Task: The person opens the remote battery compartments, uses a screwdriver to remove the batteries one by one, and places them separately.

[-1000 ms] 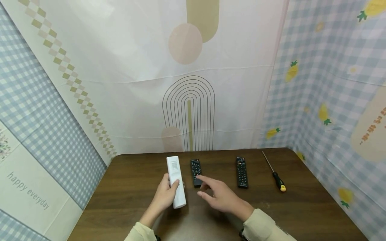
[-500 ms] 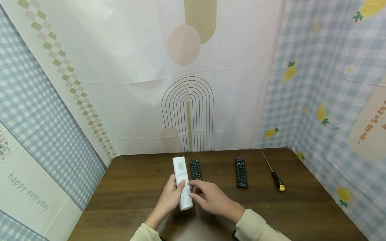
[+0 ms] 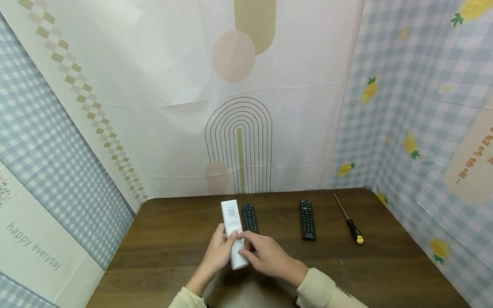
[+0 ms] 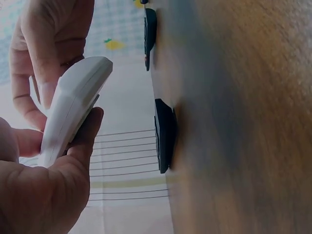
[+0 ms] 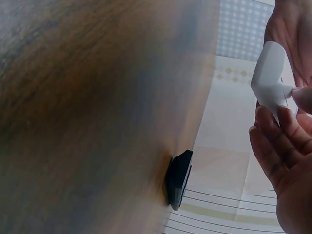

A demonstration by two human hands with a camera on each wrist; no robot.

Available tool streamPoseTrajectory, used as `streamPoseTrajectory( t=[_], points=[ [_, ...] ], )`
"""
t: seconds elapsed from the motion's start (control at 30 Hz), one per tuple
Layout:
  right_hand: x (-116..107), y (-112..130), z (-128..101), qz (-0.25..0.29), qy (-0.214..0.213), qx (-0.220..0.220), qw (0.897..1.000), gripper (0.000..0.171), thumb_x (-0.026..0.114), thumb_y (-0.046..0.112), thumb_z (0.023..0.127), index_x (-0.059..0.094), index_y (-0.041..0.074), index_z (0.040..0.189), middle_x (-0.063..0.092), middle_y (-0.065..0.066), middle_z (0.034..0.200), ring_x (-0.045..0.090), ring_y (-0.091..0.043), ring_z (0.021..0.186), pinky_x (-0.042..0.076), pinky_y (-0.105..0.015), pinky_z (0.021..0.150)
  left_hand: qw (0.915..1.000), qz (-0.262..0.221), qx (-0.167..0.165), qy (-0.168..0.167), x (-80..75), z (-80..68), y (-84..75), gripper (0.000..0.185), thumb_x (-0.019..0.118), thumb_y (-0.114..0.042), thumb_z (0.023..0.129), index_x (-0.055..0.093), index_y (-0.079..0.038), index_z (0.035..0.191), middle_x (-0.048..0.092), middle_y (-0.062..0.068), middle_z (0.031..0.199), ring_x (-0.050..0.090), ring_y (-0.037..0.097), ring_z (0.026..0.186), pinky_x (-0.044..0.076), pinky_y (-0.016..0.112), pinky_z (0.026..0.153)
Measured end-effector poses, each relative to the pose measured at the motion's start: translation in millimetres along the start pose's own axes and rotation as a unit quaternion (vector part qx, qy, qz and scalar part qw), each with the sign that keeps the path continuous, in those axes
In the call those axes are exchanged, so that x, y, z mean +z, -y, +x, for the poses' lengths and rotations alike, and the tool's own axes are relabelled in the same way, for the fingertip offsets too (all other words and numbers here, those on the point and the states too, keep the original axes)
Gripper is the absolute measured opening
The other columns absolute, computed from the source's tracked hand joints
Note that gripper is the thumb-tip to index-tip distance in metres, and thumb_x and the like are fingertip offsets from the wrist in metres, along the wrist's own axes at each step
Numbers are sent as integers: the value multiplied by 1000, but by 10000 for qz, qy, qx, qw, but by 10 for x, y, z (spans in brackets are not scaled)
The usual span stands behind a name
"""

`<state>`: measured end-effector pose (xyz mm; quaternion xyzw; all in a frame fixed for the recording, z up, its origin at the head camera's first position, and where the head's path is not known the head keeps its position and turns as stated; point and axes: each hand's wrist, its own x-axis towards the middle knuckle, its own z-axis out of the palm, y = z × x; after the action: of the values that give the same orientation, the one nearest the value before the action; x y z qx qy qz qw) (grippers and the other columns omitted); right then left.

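Note:
A white remote control (image 3: 231,214) is held above the table, its back with a printed label turned up. My left hand (image 3: 218,253) grips it, thumb over the back; in the left wrist view its fingers curl round the far side of the remote (image 4: 78,95). From the right, my right hand (image 3: 271,256) has index finger and thumb at the lower back and edge of the same remote. Curled fingers and a thumb meet the white shell (image 5: 274,73) in the right wrist view. A black remote control (image 3: 250,217) lies just behind the hands, its lower end covered.
Another black remote control (image 3: 307,220) lies right of centre on the brown wooden table (image 3: 173,231). Farther right is a screwdriver (image 3: 352,229) with a black and yellow handle. A patterned cloth wall (image 3: 173,141) stands behind the table's back edge.
The white remote has shifted right with my left hand. My right hand has come from over the black remote to the white one's lower back, its fingers more curled.

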<state>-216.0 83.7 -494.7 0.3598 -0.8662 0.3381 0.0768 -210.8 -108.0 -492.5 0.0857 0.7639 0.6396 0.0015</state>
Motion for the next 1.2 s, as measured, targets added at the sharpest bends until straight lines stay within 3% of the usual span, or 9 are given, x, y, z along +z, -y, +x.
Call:
streamPoseTrajectory(
  t=[0.37,0.63,0.9,1.2],
  points=[
    [2,-2,53,26,285,293,9992,22,73,25,103,61,18,120,56,14,80,44,7,63,42,-14,56,9997,-153,-145,93,26,-33,18,29,53,-12,111,46,8,131,76,31,110,77,24,90,61,26,72],
    [-15,10,71,122,196,262,9994,17,74,25,102,58,17,103,53,13,75,42,6,61,39,-14,54,9996,-202,-139,148,40,-22,13,28,52,-11,111,46,9,131,76,31,108,74,17,86,61,25,72],
    [4,40,61,118,159,313,9993,31,74,23,102,57,14,126,54,13,80,42,7,63,39,-13,57,9998,-151,-76,-131,31,-12,2,28,52,-11,111,47,9,131,76,32,112,73,15,87,59,24,72],
    [20,48,56,147,15,239,9996,29,76,20,100,60,14,124,55,13,77,41,8,61,38,-13,55,9996,-262,-88,-115,33,-27,2,31,52,-11,112,46,10,134,75,33,114,75,21,92,60,25,73]
  ],
)
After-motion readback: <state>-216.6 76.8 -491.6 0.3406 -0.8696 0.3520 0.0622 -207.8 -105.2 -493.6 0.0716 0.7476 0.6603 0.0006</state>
